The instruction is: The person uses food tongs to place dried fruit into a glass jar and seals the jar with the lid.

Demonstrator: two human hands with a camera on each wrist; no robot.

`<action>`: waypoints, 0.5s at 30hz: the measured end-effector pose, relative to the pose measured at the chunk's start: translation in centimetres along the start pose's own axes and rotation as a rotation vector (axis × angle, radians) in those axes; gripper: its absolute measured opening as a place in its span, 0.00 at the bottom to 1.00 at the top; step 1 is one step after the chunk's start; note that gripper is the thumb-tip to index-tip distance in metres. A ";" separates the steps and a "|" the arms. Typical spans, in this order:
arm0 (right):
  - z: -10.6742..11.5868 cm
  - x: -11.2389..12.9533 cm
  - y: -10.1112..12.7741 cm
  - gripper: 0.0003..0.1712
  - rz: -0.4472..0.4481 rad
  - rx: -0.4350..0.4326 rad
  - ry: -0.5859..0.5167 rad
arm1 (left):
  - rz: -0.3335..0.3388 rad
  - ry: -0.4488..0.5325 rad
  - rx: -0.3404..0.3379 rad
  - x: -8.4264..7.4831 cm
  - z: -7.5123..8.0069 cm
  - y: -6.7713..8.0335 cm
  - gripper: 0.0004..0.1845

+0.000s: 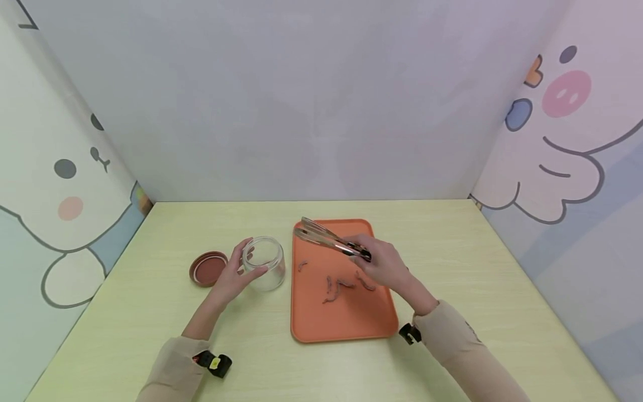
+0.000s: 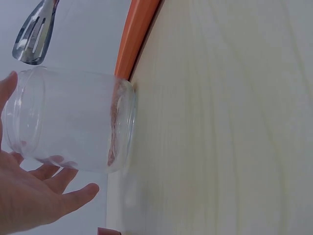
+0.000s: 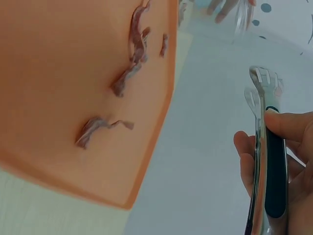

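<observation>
Pale wood table (image 1: 452, 268). Orange tray (image 1: 346, 318) right of centre, several reddish-brown strips (image 1: 341, 287) lying on it. Clear glass jar (image 1: 265, 262) upright just left of tray; left hand (image 1: 232, 276) curls round its left side. Brown lid (image 1: 208, 268) left of jar. Right hand (image 1: 384, 265) over tray grips metal tongs (image 1: 326, 239), tips pointing far-left, nearly together, holding nothing.
</observation>
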State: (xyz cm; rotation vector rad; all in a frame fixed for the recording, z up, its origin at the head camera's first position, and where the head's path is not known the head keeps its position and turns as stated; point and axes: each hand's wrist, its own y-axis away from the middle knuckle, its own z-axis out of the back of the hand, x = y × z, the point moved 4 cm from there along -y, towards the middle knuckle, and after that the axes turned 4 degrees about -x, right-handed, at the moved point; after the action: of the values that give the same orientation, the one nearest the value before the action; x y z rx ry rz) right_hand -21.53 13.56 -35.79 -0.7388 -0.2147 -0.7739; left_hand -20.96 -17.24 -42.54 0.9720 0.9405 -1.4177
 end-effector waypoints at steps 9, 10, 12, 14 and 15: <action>-0.2 -2.2 1.2 0.22 0.023 0.060 0.035 | -0.003 -0.012 -0.002 0.3 0.0 -0.1 0.43; -0.4 -2.4 1.3 0.22 0.020 0.070 0.036 | -0.004 -0.012 -0.001 0.3 0.1 -0.1 0.43; -0.7 -2.7 1.5 0.22 0.010 0.095 0.031 | -0.006 -0.010 -0.002 0.3 0.0 -0.1 0.43; -1.1 -2.9 1.7 0.22 0.002 0.125 0.016 | -0.003 -0.008 0.002 0.2 0.0 -0.1 0.43; -1.2 -3.0 1.8 0.22 -0.004 0.141 0.009 | 0.000 -0.007 0.003 0.1 0.0 0.0 0.42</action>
State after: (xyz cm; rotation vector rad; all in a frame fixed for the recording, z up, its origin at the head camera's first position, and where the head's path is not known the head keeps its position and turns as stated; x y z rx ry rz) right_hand -22.49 15.27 -38.95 -0.6012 -0.2596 -0.7573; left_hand -21.01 -17.27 -42.65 0.9694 0.9334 -1.4220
